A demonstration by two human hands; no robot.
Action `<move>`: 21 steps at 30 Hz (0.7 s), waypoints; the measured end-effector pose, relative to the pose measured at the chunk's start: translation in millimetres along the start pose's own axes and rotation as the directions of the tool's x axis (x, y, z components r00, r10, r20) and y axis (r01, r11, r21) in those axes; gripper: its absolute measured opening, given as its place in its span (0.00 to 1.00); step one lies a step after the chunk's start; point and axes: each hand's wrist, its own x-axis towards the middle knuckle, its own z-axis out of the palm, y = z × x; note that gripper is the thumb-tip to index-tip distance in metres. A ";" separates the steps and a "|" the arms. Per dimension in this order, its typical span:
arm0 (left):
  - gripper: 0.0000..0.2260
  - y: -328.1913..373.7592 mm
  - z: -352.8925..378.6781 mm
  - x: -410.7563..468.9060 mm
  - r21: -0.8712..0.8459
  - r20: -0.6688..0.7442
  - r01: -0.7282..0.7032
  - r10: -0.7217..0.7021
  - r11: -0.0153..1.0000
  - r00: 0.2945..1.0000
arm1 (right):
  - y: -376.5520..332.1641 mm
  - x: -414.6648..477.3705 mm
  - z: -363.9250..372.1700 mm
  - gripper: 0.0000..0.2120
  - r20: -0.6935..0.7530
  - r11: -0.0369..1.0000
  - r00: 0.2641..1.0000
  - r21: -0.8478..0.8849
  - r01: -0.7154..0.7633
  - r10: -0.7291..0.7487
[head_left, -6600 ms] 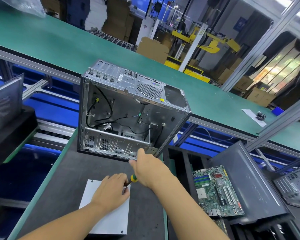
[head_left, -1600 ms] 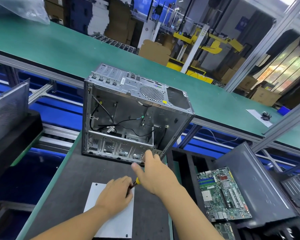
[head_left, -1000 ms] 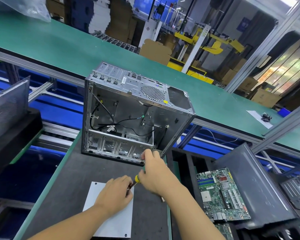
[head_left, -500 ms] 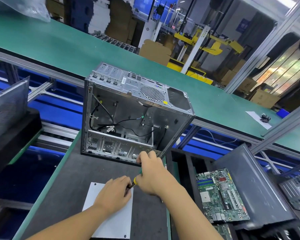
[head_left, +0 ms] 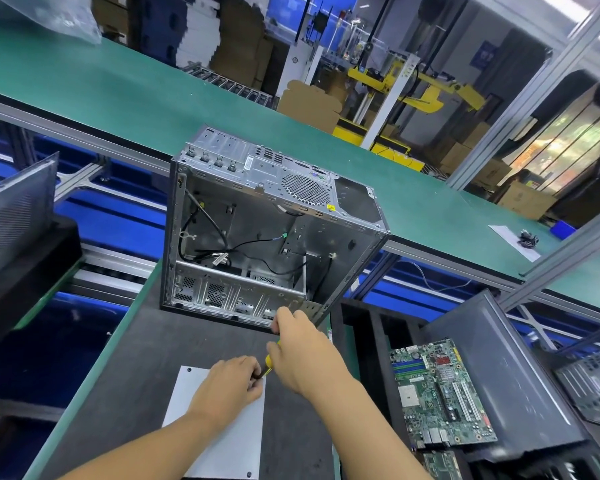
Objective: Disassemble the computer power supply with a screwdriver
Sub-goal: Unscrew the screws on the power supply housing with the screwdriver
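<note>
Hands are sharing our yellow-green screwdriver (head_left: 267,362) beside the open grey metal case (head_left: 243,230) — right hand (head_left: 303,353) wrapping the handle, left hand (head_left: 227,384) pinching its dark end, steadying it, we think.

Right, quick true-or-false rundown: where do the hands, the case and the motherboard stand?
1. Both the left hand and the right hand grip the screwdriver. True.
2. The computer case shows its open side to the camera. True.
3. The motherboard is mounted inside the case. False: it lies outside, to the case's right.
4. The case stands on the grey plate. False: it stands on the dark mat, beyond the plate.
5. The left hand is over the grey plate. True.
</note>
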 end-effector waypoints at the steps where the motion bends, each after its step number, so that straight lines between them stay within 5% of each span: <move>1: 0.04 1.6 -0.4 -0.7 0.020 -0.003 0.003 -0.003 1.000 1.000 | 1.5 -0.5 0.3 0.07 -0.007 1.000 1.000 -0.004 0.003 -0.003; 5: 0.15 9.6 -4.4 -5.4 0.061 -0.130 -0.051 0.058 0.997 0.990 | 8.2 -4.6 -1.1 0.06 -0.035 0.999 0.999 0.028 0.023 -0.022; 10: 0.04 0.5 -0.4 -2.4 -0.110 -0.119 0.025 -0.038 0.994 0.992 | 21.6 -13.2 -10.7 0.05 -0.119 0.995 0.992 0.102 -0.016 0.028; 12: 0.07 -3.1 -2.5 -3.9 -0.215 -0.074 0.039 -0.056 0.976 0.996 | 33.2 -19.4 -17.4 0.05 -0.169 0.991 0.983 0.125 -0.046 0.067; 15: 0.14 -7.1 -4.2 -4.3 -0.319 -0.091 0.023 -0.054 0.947 0.994 | 56.7 -31.4 -23.1 0.04 -0.194 0.981 0.965 0.122 -0.152 0.174; 18: 0.10 2.4 -4.7 -2.5 -0.386 -0.183 0.009 -0.086 0.923 0.979 | 84.5 -48.8 -18.0 0.04 -0.137 0.950 0.943 0.130 -0.285 0.302; 21: 0.09 35.3 3.0 0.2 -0.353 -0.181 -0.115 0.052 0.928 0.982 | 113.4 -71.6 -8.4 0.05 -0.069 0.907 0.912 0.156 -0.391 0.405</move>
